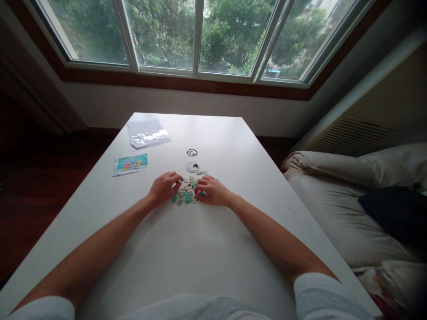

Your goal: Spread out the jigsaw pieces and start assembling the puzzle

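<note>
A loose pile of small jigsaw puzzle pieces [187,195], mostly green, yellow and pink, lies on the white table [187,249]. At the pile's left edge is my left hand [164,187], its fingers bent and the thumb apart from them; I see nothing held in it. My right hand [215,192] rests on the right side of the pile with its fingers curled round. Pinkish puzzle pieces [201,193] show between its thumb and fingers. A few pieces are partly hidden under both hands.
Two small round items [192,167] lie just beyond the pile. On the left is a picture card [131,163] with cartoon figures, and behind it a clear plastic bag [148,133]. A light sofa [330,209] stands to the right; a window [196,40] is ahead.
</note>
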Available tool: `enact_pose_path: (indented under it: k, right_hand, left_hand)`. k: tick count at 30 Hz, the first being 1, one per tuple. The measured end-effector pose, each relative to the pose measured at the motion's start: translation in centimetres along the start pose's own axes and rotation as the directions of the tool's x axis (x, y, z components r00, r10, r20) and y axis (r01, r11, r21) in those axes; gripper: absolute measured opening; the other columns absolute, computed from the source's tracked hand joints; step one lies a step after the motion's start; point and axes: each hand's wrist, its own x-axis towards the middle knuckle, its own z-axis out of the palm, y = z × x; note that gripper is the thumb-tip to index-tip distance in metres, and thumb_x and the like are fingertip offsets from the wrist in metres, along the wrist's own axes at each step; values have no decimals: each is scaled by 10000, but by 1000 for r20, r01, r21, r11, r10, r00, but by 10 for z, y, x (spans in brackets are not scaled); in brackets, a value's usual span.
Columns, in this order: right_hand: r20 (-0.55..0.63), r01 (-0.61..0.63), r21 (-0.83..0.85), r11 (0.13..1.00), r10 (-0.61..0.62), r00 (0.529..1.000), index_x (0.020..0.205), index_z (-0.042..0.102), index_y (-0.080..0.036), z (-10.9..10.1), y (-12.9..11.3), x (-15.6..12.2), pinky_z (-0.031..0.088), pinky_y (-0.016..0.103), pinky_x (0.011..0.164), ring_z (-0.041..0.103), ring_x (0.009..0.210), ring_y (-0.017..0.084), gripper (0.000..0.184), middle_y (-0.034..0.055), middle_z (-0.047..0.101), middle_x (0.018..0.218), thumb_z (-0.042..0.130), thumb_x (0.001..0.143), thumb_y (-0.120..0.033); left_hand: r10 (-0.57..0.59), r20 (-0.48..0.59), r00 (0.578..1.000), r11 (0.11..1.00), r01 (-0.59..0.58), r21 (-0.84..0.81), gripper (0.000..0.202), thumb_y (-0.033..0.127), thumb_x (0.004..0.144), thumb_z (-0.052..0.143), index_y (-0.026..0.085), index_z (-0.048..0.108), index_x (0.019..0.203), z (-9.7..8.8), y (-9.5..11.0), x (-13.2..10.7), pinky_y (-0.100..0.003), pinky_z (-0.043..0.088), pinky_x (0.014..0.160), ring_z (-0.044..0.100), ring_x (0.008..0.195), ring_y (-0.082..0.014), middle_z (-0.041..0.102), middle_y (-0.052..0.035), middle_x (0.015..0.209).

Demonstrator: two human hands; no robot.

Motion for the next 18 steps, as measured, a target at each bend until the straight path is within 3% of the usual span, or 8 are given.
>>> enact_pose_path:
  k: [4,9,14,18]
  right_hand:
    - [-44,-17,33,999,18,999,922,670,-229,1,1,1,406,346,879,559,907,200,151,56,643,894,569,972,-330]
    - [-151,-104,241,965,143,978,912,683,-207,7,4,3,451,331,847,571,852,183,207,64,654,861,553,991,-348]
    - [-151,-319,566,760,476,866,945,693,-191,12,11,7,434,261,653,533,679,129,298,21,695,821,605,945,-476]
    - [-131,-395,577,715,558,820,935,707,-201,10,15,15,411,252,641,546,673,124,251,1,705,804,639,916,-443]
  left_hand:
    - [-164,-125,979,981,175,80,150,223,939,532,244,670,996,-5,-9,-1,-306,452,763,615,882,-203,656,-45,983]
    - [-220,-114,969,963,234,136,160,189,929,525,252,671,951,-5,-17,-3,-301,436,726,604,885,-206,626,-49,1002]
    - [-283,-130,950,953,294,79,173,181,912,536,253,691,937,1,-31,-3,-296,432,719,605,857,-193,618,-44,989]
    - [-328,-136,935,941,336,38,155,219,902,556,252,703,937,1,-40,-1,-299,431,709,610,820,-189,622,-39,961]
